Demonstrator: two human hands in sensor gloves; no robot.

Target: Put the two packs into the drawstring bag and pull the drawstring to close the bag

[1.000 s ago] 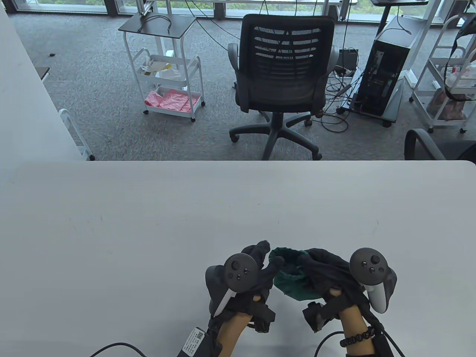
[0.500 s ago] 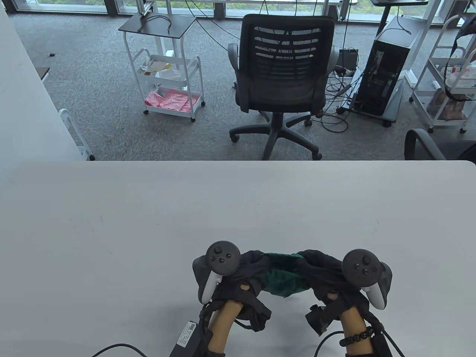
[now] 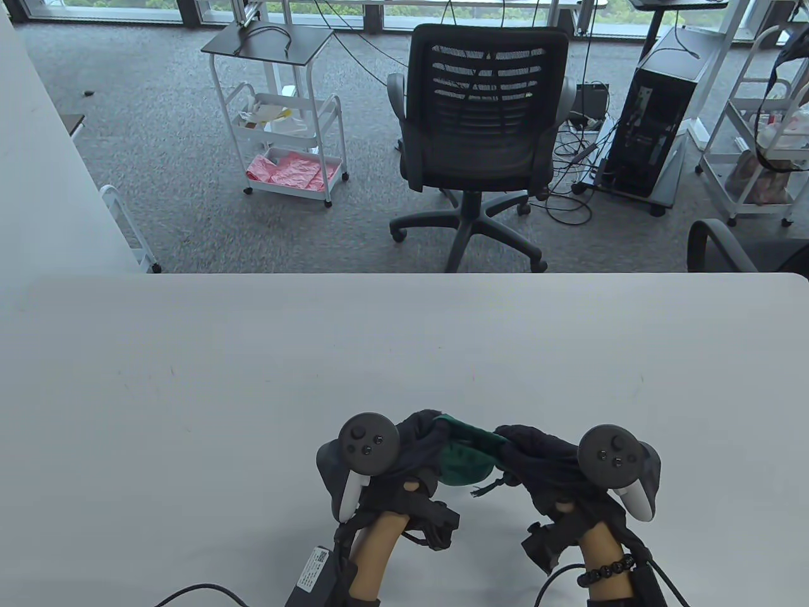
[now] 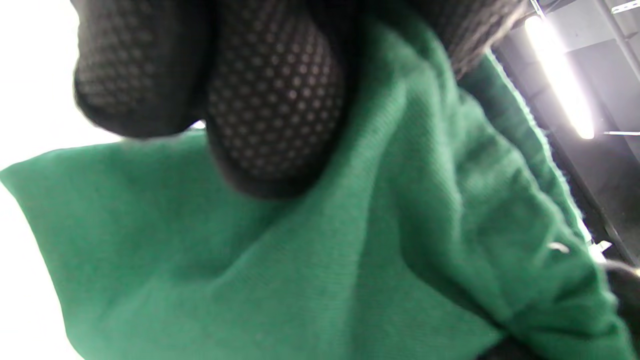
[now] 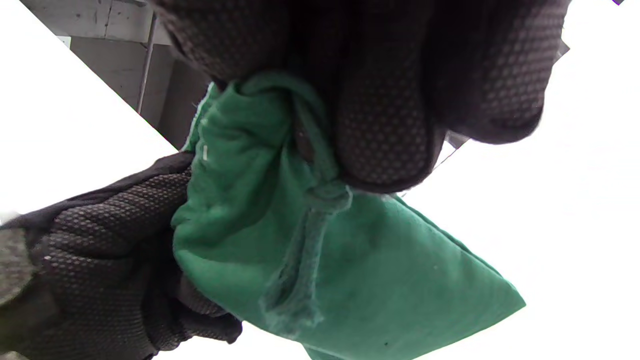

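Observation:
A green drawstring bag [image 3: 466,456] hangs between both gloved hands near the table's front edge. My left hand [image 3: 420,442] grips the bag's left side; its fingertips [image 4: 272,125] press into the green cloth [image 4: 350,260]. My right hand [image 3: 528,452] pinches the bunched top of the bag [image 5: 280,165] together with the drawstring. The knotted green cord [image 5: 305,245] dangles down the bag's side, and a cord end [image 3: 486,488] shows below the bag in the table view. The left hand's fingers [image 5: 100,260] also show in the right wrist view. No packs are visible.
The white table [image 3: 253,379] stretches wide around the hands. Cables [image 3: 189,591] trail from the wrists at the front edge. Beyond the far edge stand an office chair [image 3: 480,126], a white cart [image 3: 284,133] and a computer tower [image 3: 657,120].
Both hands have drawn together and turned since a second ago. The bag's mouth, open then, is now gathered narrow, and a cord end hangs out below it.

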